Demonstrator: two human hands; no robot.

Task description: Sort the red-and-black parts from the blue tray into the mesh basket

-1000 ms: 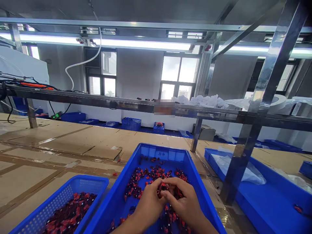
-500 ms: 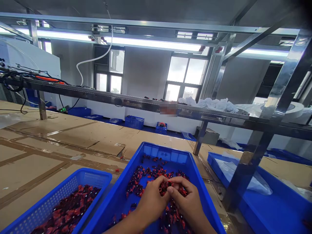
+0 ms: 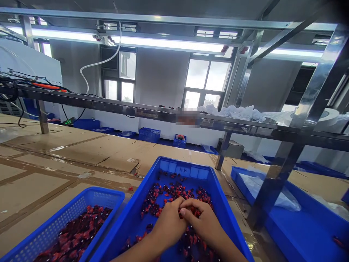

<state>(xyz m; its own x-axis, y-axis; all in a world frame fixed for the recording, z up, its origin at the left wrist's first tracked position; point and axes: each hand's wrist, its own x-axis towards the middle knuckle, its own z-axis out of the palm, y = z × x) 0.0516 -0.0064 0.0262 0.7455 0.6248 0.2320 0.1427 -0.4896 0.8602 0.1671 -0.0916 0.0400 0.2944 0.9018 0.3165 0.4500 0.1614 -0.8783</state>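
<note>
the left hand [image 3: 169, 222] and right hand [image 3: 204, 222] are pressed together low over a blue plastic tray [image 3: 128, 218], knuckles up, the right hand's fingers lapping over the left's. a small clump of small parts [image 3: 188, 211] sits between the fingertips, with a few red bits showing at the gap. the hands cover most of it, so i cannot tell what exactly either one pinches.

the parts are tiny, glossy pieces in bright red and deep maroon, with darker, near-black bits and small pale glints; each is too small to make out its shape. they lie in a loose scatter across the tray floor, thicker around the hands and thinner near the far wall, with blue showing between them.

just left of the tray, a blue mesh basket [image 3: 71, 214] sits touching or nearly touching it, heaped with the same red and dark pieces. to the right, a shallow blue tray [image 3: 297, 229] holds a clear plastic sheet [image 3: 261, 189]. all of these stand on a cardboard-covered counter [image 3: 54, 171]. above runs a steel shelf [image 3: 131, 109] carrying crumpled white plastic [image 3: 240, 113] and a roll of white tape [image 3: 319, 118].
</note>
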